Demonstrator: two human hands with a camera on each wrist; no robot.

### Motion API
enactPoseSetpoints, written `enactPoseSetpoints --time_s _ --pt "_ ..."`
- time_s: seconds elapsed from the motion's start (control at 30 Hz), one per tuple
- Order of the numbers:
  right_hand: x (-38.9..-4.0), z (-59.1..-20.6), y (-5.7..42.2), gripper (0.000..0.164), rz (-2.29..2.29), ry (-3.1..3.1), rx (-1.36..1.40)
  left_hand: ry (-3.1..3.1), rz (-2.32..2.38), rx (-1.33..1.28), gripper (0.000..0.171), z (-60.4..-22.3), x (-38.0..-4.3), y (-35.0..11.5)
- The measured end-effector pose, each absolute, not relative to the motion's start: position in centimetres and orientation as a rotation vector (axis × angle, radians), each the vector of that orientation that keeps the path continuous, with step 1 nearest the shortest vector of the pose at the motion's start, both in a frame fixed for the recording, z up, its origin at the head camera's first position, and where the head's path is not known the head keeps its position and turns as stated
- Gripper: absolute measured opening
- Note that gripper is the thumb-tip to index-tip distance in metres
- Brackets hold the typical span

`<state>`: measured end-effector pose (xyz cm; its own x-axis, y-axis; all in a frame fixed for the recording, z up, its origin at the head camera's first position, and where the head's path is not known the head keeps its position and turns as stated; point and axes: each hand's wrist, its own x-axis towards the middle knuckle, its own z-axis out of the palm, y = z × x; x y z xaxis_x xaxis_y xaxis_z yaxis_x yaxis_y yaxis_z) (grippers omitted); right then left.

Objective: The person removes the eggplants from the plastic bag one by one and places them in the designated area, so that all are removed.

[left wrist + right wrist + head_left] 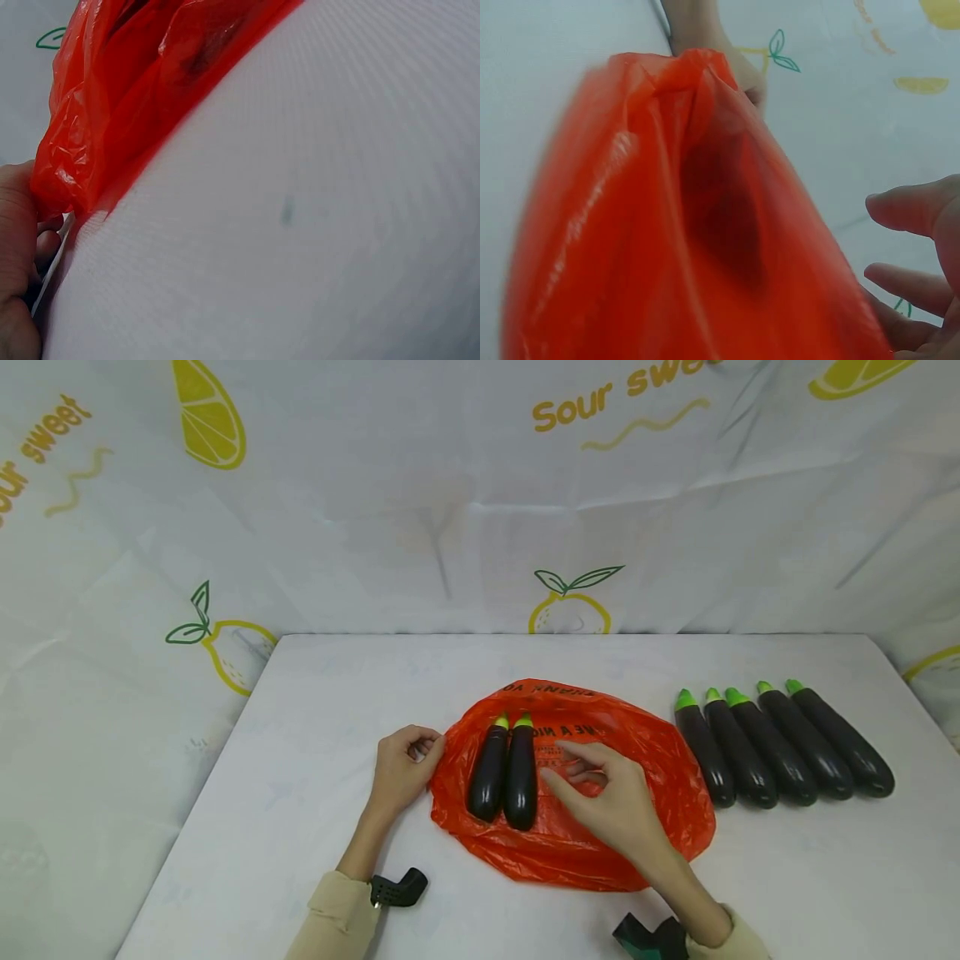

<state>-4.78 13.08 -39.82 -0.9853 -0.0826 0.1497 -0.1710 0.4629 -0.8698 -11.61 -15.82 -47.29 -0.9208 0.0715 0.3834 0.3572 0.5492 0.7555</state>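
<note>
A red plastic bag [577,852] lies spread on the table with its rim around two dark eggplants [486,774] that have green tops. My left hand [405,768] pinches the bag's left edge between thumb and fingers; the left wrist view shows that thumb [15,240] against the red plastic. Over the bag, just right of the two eggplants, my right hand [611,797] hovers with its thumb and fingers apart and holding nothing. In the right wrist view the fingers of the right hand [922,262] are likewise spread beside the bag.
Several more eggplants [780,747] lie side by side right of the bag, the nearest close to its right edge. The white table [262,827] ends at a hanging cloth [360,560] printed with lemons. A black wrist device [401,887] sits at each sleeve.
</note>
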Motion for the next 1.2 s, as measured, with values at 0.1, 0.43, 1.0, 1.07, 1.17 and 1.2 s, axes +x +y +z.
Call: enactPoseSetpoints --time_s 0.1,0.43,1.0,1.07,1.17,1.2 --pt "-4.9 -40.2 12.6 0.045 1.617 -2.621 0.212 -2.481 -1.310 -0.354 0.007 -47.3 -11.6 -15.8" --pt "-5.2 -40.9 11.2 0.051 1.684 -2.675 0.119 -2.488 -1.316 -0.348 0.008 -47.3 -11.6 -15.8" --pt "-4.9 -42.1 9.8 0.071 1.697 -2.770 0.054 -2.489 -1.302 -0.348 0.008 -47.2 -11.6 -15.8" --pt "-4.9 -42.2 9.7 0.073 1.715 -2.763 0.062 -2.489 -1.307 -0.348 0.008 -47.2 -11.6 -15.7" --pt "-4.9 -42.3 9.6 0.071 1.733 -2.752 0.071 -2.488 -1.308 -0.351 0.008 -47.2 -11.6 -15.7" --pt "-4.9 -42.3 9.6 0.070 1.739 -2.752 0.071 -2.486 -1.307 -0.355 0.007 -47.2 -11.6 -15.7"
